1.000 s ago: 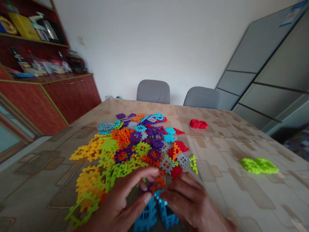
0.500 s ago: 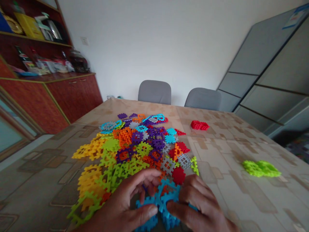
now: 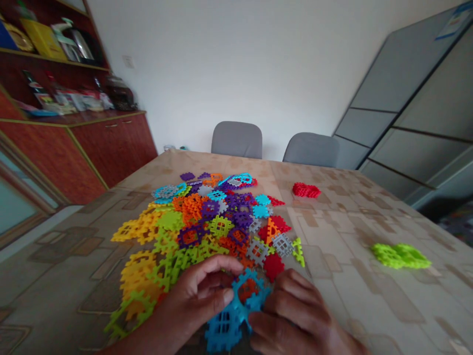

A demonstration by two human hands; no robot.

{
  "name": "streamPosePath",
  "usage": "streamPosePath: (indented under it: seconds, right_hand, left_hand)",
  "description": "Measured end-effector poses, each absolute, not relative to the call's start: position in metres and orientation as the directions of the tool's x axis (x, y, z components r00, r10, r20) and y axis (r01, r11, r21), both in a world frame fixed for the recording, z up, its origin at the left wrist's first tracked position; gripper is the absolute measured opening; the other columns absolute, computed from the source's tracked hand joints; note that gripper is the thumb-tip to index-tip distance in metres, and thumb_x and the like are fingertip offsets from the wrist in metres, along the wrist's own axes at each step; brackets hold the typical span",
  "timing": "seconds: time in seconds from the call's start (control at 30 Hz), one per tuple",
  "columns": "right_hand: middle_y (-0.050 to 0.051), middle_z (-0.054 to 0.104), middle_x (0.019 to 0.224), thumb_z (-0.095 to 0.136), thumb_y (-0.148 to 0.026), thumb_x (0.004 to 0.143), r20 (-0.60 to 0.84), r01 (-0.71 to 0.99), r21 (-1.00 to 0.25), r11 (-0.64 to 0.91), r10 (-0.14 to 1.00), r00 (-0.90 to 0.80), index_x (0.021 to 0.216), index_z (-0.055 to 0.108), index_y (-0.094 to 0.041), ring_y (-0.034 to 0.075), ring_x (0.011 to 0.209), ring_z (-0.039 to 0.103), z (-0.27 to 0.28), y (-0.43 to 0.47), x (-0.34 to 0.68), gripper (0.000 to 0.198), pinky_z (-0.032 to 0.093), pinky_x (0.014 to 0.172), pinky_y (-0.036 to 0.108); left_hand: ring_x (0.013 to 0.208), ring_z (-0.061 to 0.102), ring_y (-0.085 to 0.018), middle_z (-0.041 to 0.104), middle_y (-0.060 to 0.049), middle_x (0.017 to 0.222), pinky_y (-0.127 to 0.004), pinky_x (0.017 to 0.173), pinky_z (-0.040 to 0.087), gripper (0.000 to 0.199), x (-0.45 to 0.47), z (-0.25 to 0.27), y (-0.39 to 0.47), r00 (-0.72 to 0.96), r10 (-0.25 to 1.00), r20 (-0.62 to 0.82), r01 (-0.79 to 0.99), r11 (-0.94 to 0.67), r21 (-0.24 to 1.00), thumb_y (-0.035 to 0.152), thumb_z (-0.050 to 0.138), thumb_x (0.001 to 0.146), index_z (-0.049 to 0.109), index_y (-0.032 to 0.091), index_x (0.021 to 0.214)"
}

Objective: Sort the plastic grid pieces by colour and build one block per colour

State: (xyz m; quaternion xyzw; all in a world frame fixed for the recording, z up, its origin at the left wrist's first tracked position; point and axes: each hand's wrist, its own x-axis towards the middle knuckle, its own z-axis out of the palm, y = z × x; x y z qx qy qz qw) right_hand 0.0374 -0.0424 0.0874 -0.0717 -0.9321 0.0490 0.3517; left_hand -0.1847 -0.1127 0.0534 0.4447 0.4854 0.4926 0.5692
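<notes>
Several blue notched building tiles [image 3: 224, 323] lie close to me at the bottom of the view, one with a window grid and another with a large round opening. My left hand [image 3: 201, 291] is curled at their left side, thumb and fingers closing on the edge of the blue tiles. From the right, my right hand [image 3: 295, 315] grips the blue tiles with bent fingers, its thumb side pressed on them. Part of the blue tiles is hidden beneath the right hand. Just beyond my hands lies a red tile [image 3: 274, 266] beside a grey window tile [image 3: 257, 251].
A heap of yellow tiles [image 3: 138, 271], green tiles [image 3: 170, 222], purple tiles [image 3: 242, 202] and orange tiles [image 3: 190, 208] spreads over the table [image 3: 343, 296]. Apart on the right lie a red stack [image 3: 306, 190] and a lime green stack [image 3: 401, 256]. Two grey chairs [image 3: 236, 139] stand behind.
The blue tiles between my hands have tilted, so the window grid now shows on the left. My left thumb has shifted slightly left and up; the right hand has turned a little.
</notes>
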Motion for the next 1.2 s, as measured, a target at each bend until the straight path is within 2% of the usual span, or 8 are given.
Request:
streamPosePath:
  seconds: [0.13,0.27,0.4,0.6,0.77,0.9,1.07,1.2]
  right_hand:
    - [0.005,0.074,0.104,0.072,-0.037,0.094,0.520,0.185,-0.288,0.940,0.315,-0.794,0.116,0.068,-0.021,0.019,0.090,0.065,0.098,-0.041,0.042,0.027,0.053,0.081,0.031]
    - [0.009,0.066,0.134,0.077,-0.040,0.089,0.363,0.195,-0.309,0.931,0.305,-0.880,0.129,0.062,-0.018,0.023,0.115,0.062,0.099,-0.037,0.043,0.048,0.050,0.098,0.034]
    - [0.010,0.068,0.130,0.078,-0.044,0.087,0.292,0.199,-0.303,0.932,0.290,-0.911,0.133,0.059,-0.017,0.025,0.112,0.063,0.094,-0.037,0.044,0.057,0.051,0.097,0.037]
    - [0.015,0.071,0.115,0.087,-0.044,0.075,0.235,0.438,-0.246,0.865,0.492,-0.839,0.141,0.056,-0.015,0.033,0.100,0.067,0.087,-0.042,0.045,0.078,0.058,0.083,0.046]
    - [0.018,0.071,0.119,0.089,-0.051,0.069,-0.020,0.579,-0.178,0.795,0.586,-0.810,0.143,0.056,-0.016,0.040,0.102,0.068,0.075,-0.048,0.040,0.088,0.058,0.085,0.057]
    - [0.018,0.071,0.121,0.078,-0.063,0.077,-0.126,0.579,-0.243,0.778,0.567,-0.814,0.143,0.056,-0.019,0.040,0.104,0.067,0.086,-0.045,0.046,0.083,0.055,0.089,0.059]
    - [0.012,0.058,0.147,0.083,-0.040,0.080,-0.077,0.377,-0.383,0.843,0.378,-0.923,0.152,0.047,-0.023,0.033,0.129,0.053,0.102,-0.030,0.057,0.083,0.042,0.111,0.046]
    - [0.009,0.059,0.145,0.083,-0.033,0.079,-0.149,0.377,-0.461,0.803,0.348,-0.925,0.152,0.046,-0.024,0.029,0.132,0.049,0.094,-0.024,0.055,0.082,0.031,0.117,0.042]
  left_hand:
    - [0.101,0.069,-0.023,0.074,-0.003,0.111,-0.031,0.087,0.053,0.034,-0.183,0.058,-0.112,0.023,0.998,-0.062,-0.048,0.063,0.997,0.032,0.072,0.085,0.068,0.029,0.119]
    - [0.085,0.068,-0.019,0.072,-0.004,0.115,-0.027,0.073,0.053,0.062,-0.179,0.060,-0.114,0.052,0.994,-0.097,-0.021,0.099,0.995,0.025,0.070,0.083,0.052,0.031,0.142]
    - [0.086,0.068,-0.019,0.070,-0.005,0.121,-0.028,0.075,0.054,0.063,-0.180,0.059,-0.116,0.044,0.995,-0.095,0.059,0.092,0.994,0.025,0.069,0.084,0.053,0.033,0.144]
    - [0.109,0.068,-0.023,0.073,-0.001,0.123,-0.029,0.097,0.051,0.036,-0.187,0.058,-0.121,-0.001,0.994,0.107,0.430,-0.096,0.898,0.035,0.069,0.091,0.069,0.038,0.126]
    - [0.122,0.064,-0.021,0.068,0.001,0.135,-0.030,0.107,0.048,0.045,-0.190,0.061,-0.119,0.145,0.983,0.108,0.620,-0.176,0.765,0.022,0.060,0.088,0.066,0.034,0.130]
    - [0.121,0.065,-0.023,0.068,-0.001,0.135,-0.035,0.106,0.050,0.049,-0.192,0.070,-0.121,0.228,0.973,0.025,0.766,-0.195,0.612,0.022,0.064,0.087,0.064,0.034,0.134]
    - [0.130,0.059,-0.032,0.060,-0.006,0.147,-0.043,0.110,0.048,0.090,-0.196,0.060,-0.137,0.308,0.951,0.014,0.862,-0.285,0.419,0.039,0.089,0.071,0.048,0.034,0.151]
    - [0.130,0.059,-0.032,0.057,-0.008,0.150,-0.042,0.109,0.049,0.095,-0.196,0.043,-0.146,0.363,0.929,0.066,0.863,-0.363,0.353,0.052,0.085,0.076,0.039,0.030,0.157]
